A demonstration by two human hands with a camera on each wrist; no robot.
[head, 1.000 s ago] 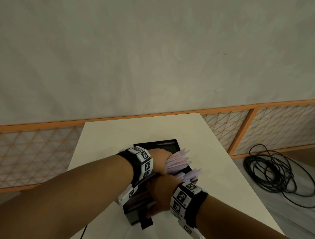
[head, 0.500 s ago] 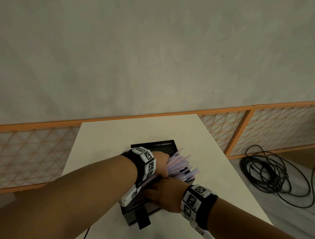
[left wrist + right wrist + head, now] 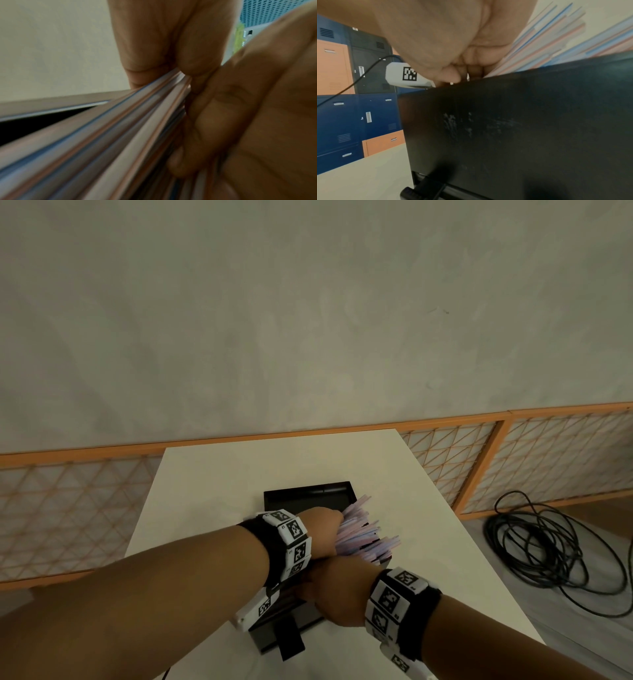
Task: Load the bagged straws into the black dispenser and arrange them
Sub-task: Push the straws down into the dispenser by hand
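- Left hand (image 3: 320, 530): grip closed round the bundle of thin pink, blue and white plastic straws (image 3: 359, 537); in the left wrist view the fingers (image 3: 154, 54) curl over the bundle and pinch it against the palm.
- Right hand (image 3: 337, 589): sits just nearer the body than the left, touching it. Its fingers (image 3: 453, 75) curl down at the top edge of the black box-shaped plastic dispenser (image 3: 513, 128), at the near end of the straws. Whether this grip closes on the straws or only steadies them, I cannot tell.
- Key relation: the long axis of the straws runs from both grips away and to the right. Free tips fan out beyond the left grip and overhang the dispenser's right wall; they are not parallel.
- The dispenser lies directly under both grips on the cream rectangular table (image 3: 212, 494); its open black tray end (image 3: 308, 496) lies beyond the left grip.
- Judgement: loading is partly done; the straw axis needs turning to line up with the dispenser before lowering.
- Risk (judgement): loosening the left grip now could spill the tips over the right wall.
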